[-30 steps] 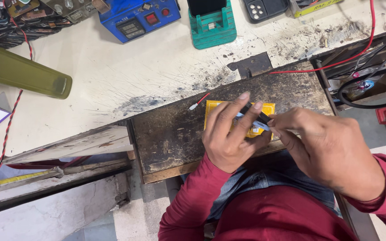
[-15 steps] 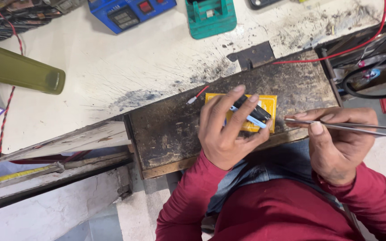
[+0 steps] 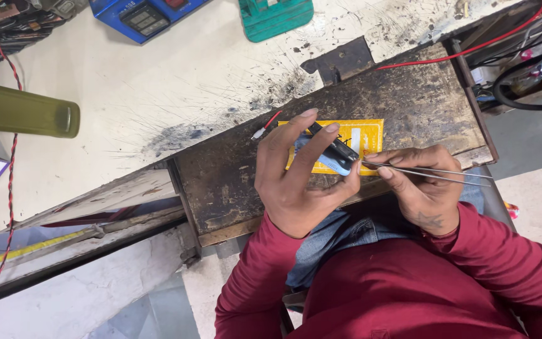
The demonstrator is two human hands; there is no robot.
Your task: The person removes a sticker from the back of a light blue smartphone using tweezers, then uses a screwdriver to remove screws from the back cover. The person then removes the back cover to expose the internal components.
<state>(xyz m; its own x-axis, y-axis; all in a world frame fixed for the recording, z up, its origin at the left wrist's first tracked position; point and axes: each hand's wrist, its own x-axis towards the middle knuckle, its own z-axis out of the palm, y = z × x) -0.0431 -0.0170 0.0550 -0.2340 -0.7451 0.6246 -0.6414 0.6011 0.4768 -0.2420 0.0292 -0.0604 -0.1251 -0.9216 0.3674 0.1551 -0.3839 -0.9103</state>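
My left hand (image 3: 296, 179) grips a small black and light-blue device (image 3: 334, 154) and holds it down on a yellow card (image 3: 366, 139) lying on a dark, worn wooden board (image 3: 403, 94). My right hand (image 3: 418, 188) pinches a pair of metal tweezers (image 3: 434, 172). Their tips point left and touch the device's right end. A thin red wire with a white tip (image 3: 265, 125) lies on the board just left of my left fingers.
An olive-green tube (image 3: 23, 113) lies at the left on the stained white bench (image 3: 177, 75). A blue meter (image 3: 142, 16) and a teal box (image 3: 277, 16) stand at the far edge. Red and black cables (image 3: 509, 37) crowd the right. A wooden rail (image 3: 95, 201) runs lower left.
My right hand has drawn left and in, bringing the tweezer tips onto the device. My left hand has kept its grip on the device over the yellow card.
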